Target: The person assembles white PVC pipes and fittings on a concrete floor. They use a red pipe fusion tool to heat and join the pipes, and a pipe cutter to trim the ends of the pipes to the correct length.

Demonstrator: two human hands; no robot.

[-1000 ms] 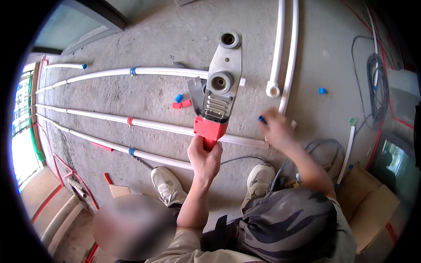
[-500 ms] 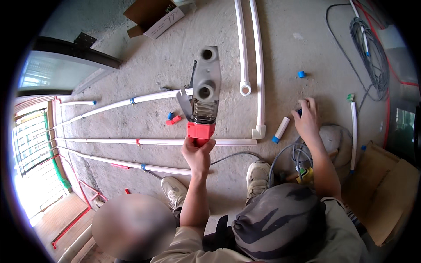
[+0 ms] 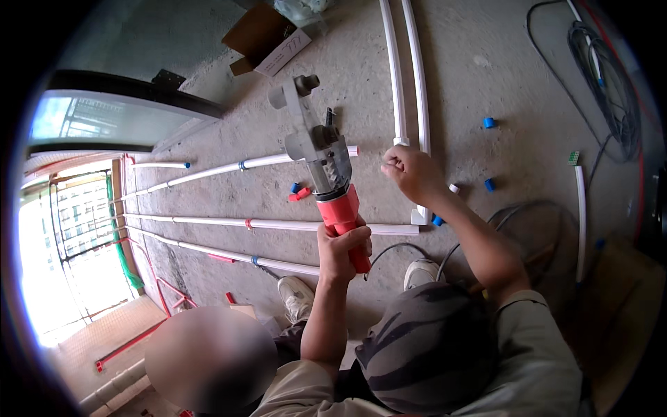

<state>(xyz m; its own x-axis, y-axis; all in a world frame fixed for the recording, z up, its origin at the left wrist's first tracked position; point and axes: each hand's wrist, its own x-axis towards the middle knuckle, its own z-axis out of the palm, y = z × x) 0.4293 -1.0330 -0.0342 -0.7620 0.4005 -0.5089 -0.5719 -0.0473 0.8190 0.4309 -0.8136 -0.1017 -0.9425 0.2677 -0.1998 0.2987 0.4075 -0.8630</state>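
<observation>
My left hand (image 3: 340, 247) grips the red handle of a pipe welding tool (image 3: 323, 156), whose grey metal head points up and away from me over the concrete floor. Curled into a fist, my right hand (image 3: 410, 172) hovers just right of the tool, above the ends of two long white pipes (image 3: 410, 69). Nothing shows inside the fist. A short white pipe piece (image 3: 454, 187) with a blue end lies on the floor under my right wrist.
Several long white pipes (image 3: 278, 224) with blue and red clips lie across the floor to the left. Small blue fittings (image 3: 490, 122) are scattered about. A cardboard box (image 3: 260, 35) sits at the back, a coil of cable (image 3: 611, 90) at right, a bright opening (image 3: 76, 264) at left.
My right hand has pulled back from the floor at the right and closed into a fist beside the tool. The tool has tilted left. The view has swung.
</observation>
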